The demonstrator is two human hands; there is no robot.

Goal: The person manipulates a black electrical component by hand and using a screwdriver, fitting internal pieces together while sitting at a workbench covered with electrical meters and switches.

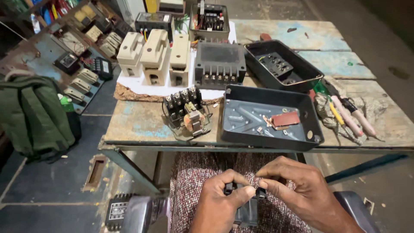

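Observation:
Over my lap, my left hand (221, 196) and my right hand (290, 187) both pinch a small black electrical part (247, 208), fingers curled round its top edges. Most of the part is hidden by my fingers. Just beyond my hands, on the worn table (138, 127), lies an open black metal casing (269, 117) with a reddish strip and small loose parts inside. To its left stands a contactor unit (187, 113) with black terminals and a coil.
Further back are three cream switch housings (155, 56), a black terminal block (220, 64) and a second black box (282, 64). Screwdrivers and a rag (345, 114) lie at right. A green backpack (34, 114) sits on the floor at left.

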